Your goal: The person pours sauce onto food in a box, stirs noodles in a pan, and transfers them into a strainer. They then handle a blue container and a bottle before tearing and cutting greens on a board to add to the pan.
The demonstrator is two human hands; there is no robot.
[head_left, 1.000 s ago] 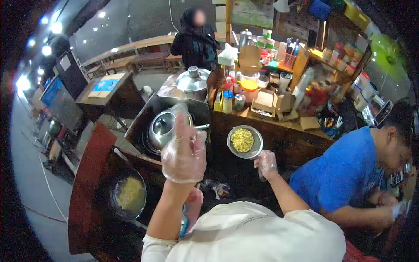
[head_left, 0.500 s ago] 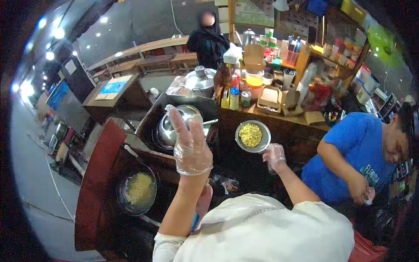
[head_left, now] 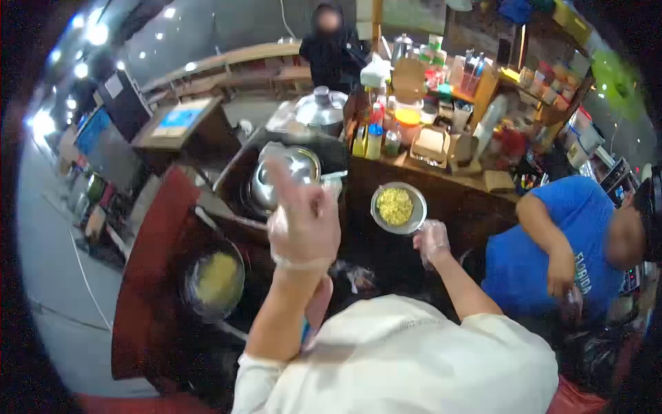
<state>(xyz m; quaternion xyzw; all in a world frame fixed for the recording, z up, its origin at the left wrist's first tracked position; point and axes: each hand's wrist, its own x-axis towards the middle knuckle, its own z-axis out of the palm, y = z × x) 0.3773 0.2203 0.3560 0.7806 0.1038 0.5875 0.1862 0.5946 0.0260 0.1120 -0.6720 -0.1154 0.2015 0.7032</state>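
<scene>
**Steel bowl held clear above dark counter**

Steel pans number two: a noodle wok (head_left: 215,279) at the counter's left edge, a lidded pot (head_left: 283,181) behind. Left hand (head_left: 302,224), gloved, raised, released, blurred. Right hand (head_left: 432,241) grasps one noodle bowl (head_left: 398,208); a blue-shirted person (head_left: 558,255) crowds right.

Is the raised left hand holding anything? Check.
No, the gloved left hand is raised with nothing in it, fingers spread above the counter.

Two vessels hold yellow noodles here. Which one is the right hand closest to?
The small metal bowl on the dark counter, just above the gloved right hand. The other, a dark pan, sits far left, beyond the raised left hand.
</scene>
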